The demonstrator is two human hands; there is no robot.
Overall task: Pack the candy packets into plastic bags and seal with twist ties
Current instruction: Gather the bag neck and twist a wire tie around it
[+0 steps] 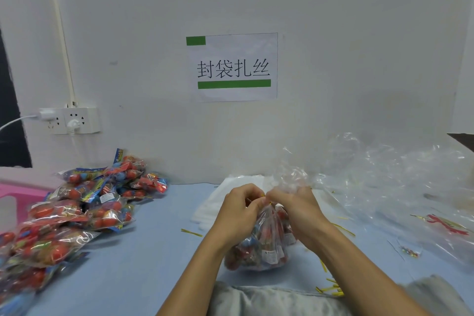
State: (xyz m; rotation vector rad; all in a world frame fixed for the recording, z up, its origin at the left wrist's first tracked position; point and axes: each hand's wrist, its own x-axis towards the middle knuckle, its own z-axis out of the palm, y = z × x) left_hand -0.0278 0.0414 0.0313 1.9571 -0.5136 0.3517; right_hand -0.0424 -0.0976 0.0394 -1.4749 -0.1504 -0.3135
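Note:
A clear plastic bag (264,244) filled with red and blue candy packets stands on the blue table in front of me. Its gathered neck rises between my hands, and the loose top (292,174) sticks up above them. My left hand (239,209) and my right hand (295,209) both pinch a thin yellow twist tie (263,196) at the bag's neck. The tie is mostly hidden by my fingers. A large heap of loose candy packets (84,202) lies at the left.
Crumpled clear bags (384,174) pile up at the right. A flat stack of bags (220,202) lies behind my hands. Loose yellow twist ties (191,232) are scattered on the table (143,251), with several near its front edge (331,288). A pink bin (15,195) stands far left.

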